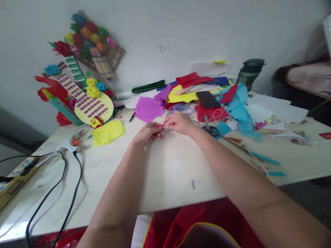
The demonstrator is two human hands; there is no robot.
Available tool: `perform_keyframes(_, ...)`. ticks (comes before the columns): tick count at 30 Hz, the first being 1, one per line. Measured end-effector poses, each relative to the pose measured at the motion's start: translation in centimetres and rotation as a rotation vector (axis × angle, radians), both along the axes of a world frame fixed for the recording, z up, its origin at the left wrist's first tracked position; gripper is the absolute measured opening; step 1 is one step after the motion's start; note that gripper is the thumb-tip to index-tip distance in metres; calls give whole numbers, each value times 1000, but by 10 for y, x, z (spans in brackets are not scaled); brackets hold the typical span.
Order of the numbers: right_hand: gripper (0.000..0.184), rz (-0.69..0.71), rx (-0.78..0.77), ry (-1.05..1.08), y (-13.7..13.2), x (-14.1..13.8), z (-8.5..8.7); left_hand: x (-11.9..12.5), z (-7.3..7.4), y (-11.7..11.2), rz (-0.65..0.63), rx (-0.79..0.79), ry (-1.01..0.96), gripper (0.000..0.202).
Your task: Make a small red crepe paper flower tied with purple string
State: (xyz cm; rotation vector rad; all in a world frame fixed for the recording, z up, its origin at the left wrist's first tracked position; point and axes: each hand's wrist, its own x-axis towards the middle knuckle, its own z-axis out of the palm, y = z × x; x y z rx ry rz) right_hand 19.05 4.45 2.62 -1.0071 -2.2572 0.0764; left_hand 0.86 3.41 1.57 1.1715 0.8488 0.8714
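Over the middle of the table, my left hand (149,133) and my right hand (179,122) meet with their fingertips pinched together. Between them is a small red piece (160,126), which looks like paper; most of it is hidden by the fingers. Just behind the hands lie purple crepe paper (148,109) and a tangle of lilac string (183,108). Black-handled scissors (213,131) rest near my right wrist, beside a red sheet (208,113) with thin white string on it.
A glue gun (72,144), its black cord and a power strip (16,185) occupy the left side. Yellow crepe paper (108,133) lies near a paper-flower guitar (94,105). A phone (208,99), blue crepe paper (238,105) and a dark bottle (250,73) stand or lie at right.
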Motion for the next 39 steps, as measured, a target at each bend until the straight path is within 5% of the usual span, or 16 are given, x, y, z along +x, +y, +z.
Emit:
perform_keyframes(10,14,43,-22,-31,1,3,1,-1,-1,4,102,-190,-187,4)
perform_keyframes(22,17,12,-31,-5,-2,-3,0,2,-3,4,110,-108,-105,9)
perform_keyframes(31,17,-11,9,-24,-2,-3,3,11,3,-2,4,12,101,9)
perform_keyframes(39,17,-8,-23,-18,3,3,4,5,5,-4,-88,-25,82,11)
